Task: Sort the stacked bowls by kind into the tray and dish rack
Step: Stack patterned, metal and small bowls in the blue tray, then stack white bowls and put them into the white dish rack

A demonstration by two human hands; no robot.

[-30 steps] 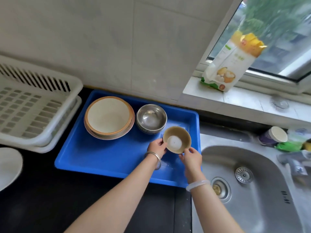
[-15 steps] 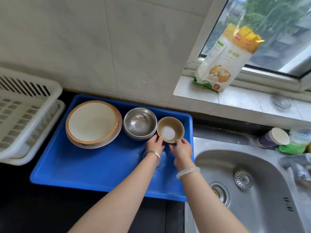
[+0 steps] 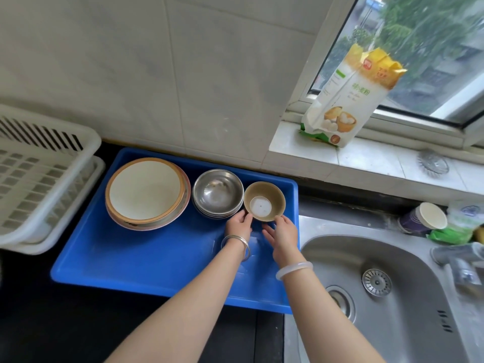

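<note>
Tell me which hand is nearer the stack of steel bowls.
Left. The left hand is just off the near edge of the steel bowls. The right hand is farther off, in front of the brown bowl, toward the sink.

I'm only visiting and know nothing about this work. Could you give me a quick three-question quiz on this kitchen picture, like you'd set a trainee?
1. True or false: the steel bowls stand between the large beige bowls and the small brown bowl.
2. Which is nearest the right hand? A the large beige bowls; B the steel bowls; C the small brown bowl.
3. Fill in: all these bowls sit in a blue ___.
Key: 1 true; 2 C; 3 tray.
</note>
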